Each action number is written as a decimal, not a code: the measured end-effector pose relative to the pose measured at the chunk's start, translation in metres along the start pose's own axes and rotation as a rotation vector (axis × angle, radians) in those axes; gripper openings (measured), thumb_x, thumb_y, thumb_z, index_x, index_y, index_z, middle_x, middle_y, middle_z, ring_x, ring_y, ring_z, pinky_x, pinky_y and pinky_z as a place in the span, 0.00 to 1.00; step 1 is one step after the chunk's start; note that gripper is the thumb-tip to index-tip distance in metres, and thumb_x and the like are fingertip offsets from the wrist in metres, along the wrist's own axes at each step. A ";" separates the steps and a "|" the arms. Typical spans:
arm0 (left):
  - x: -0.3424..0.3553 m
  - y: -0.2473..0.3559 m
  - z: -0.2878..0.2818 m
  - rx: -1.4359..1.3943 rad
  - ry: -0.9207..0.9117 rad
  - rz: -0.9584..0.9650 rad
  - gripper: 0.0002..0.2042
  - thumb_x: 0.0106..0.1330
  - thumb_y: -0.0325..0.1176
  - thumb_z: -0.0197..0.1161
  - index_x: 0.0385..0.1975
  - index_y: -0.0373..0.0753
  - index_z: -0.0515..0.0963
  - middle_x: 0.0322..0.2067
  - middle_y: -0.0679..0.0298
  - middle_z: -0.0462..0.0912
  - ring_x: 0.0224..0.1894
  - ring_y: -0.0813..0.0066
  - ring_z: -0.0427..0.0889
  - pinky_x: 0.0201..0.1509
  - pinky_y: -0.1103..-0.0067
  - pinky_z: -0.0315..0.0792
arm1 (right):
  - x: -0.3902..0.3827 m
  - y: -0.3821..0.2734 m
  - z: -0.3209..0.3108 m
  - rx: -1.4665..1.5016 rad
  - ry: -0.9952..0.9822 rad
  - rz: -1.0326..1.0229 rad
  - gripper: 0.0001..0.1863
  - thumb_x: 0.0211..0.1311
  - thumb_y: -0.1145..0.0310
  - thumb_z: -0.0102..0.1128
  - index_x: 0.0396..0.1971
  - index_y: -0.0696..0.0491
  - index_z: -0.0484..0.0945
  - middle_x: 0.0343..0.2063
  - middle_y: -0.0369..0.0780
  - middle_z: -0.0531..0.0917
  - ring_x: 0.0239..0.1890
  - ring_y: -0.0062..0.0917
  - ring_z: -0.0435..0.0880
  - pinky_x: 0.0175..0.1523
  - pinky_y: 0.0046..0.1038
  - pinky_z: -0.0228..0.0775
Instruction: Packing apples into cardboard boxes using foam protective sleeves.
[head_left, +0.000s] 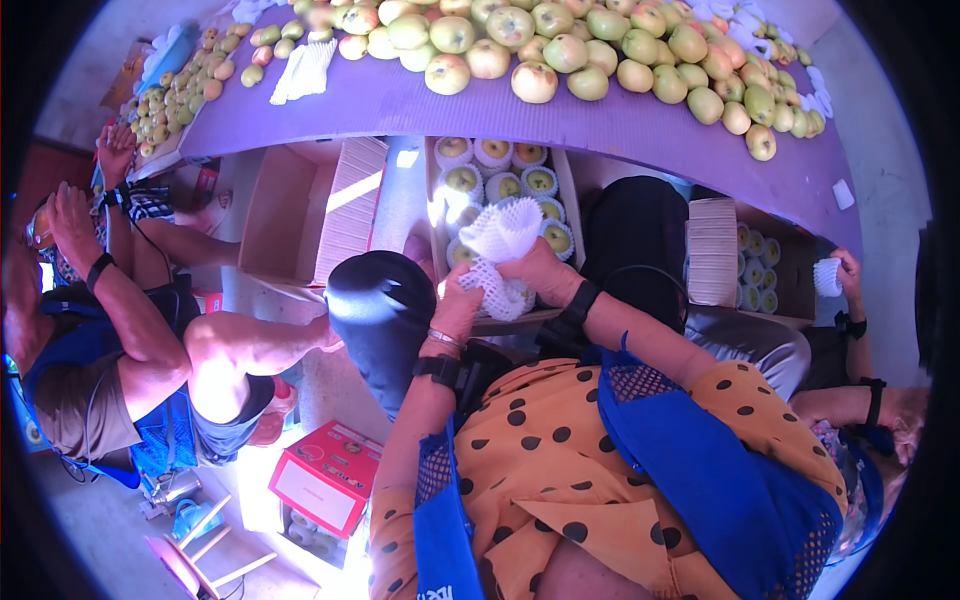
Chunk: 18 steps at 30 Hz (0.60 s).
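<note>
The left hand (pixel 457 303) over there has its grip closed round the lower net (pixel 494 288), the right hand (pixel 545 272) pinching the upper net (pixel 505 228), both over the box (pixel 573 205) of netted apples (pixel 508 187). Loose apples (pixel 590 50) heap the bench (pixel 400 108) beyond.

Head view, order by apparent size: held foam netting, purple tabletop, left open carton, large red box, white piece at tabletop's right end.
1. Purple tabletop
2. Open carton
3. Red box and held foam netting: too close to rank
4. White piece
</note>
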<state>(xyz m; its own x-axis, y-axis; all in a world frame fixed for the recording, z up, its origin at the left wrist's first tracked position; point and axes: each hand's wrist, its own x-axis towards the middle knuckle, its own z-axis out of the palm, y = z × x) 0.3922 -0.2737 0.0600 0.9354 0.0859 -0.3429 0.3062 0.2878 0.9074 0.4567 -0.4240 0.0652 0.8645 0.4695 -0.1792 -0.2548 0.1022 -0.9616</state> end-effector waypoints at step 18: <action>0.024 -0.021 -0.017 0.165 0.521 0.385 0.10 0.46 0.20 0.61 0.22 0.34 0.65 0.17 0.69 0.69 0.20 0.83 0.69 0.23 0.85 0.65 | -0.002 0.001 -0.002 0.135 0.026 0.038 0.21 0.40 0.81 0.55 0.40 0.57 0.69 0.30 0.35 0.77 0.31 0.19 0.76 0.33 0.19 0.67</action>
<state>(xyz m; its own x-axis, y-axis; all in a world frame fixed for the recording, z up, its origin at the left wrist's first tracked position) 0.4054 -0.2615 0.0282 0.7883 0.6149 -0.0223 0.0298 -0.0019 0.9996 0.4561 -0.4266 0.0644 0.8637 0.4525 -0.2222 -0.3421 0.2023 -0.9176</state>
